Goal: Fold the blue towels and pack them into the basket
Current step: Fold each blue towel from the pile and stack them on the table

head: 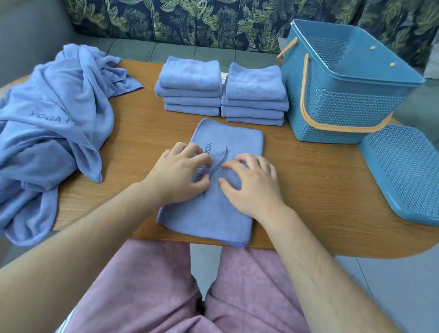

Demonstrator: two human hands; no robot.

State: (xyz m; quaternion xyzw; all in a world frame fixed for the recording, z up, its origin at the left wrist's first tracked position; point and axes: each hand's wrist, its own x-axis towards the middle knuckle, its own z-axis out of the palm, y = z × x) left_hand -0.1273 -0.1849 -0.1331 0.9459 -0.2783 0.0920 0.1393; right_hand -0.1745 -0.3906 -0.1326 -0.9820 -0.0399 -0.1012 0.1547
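Note:
A blue towel (208, 216), folded into a long strip with dark lettering on top, lies on the wooden table (317, 192) in front of me. My left hand (179, 172) and my right hand (251, 183) both rest on its middle, palms down, fingers slightly bent and spread on the cloth. Behind it stand two stacks of folded blue towels, one on the left (191, 85) and one on the right (256, 94). A heap of unfolded blue towels (42, 133) covers the table's left end. The blue basket (340, 94) with orange handles stands empty at the back right.
The basket's blue perforated lid (413, 174) lies flat at the table's right end. A green sofa with a leaf-patterned back (201, 11) runs behind the table. My legs in pink trousers (147, 293) are under the near edge.

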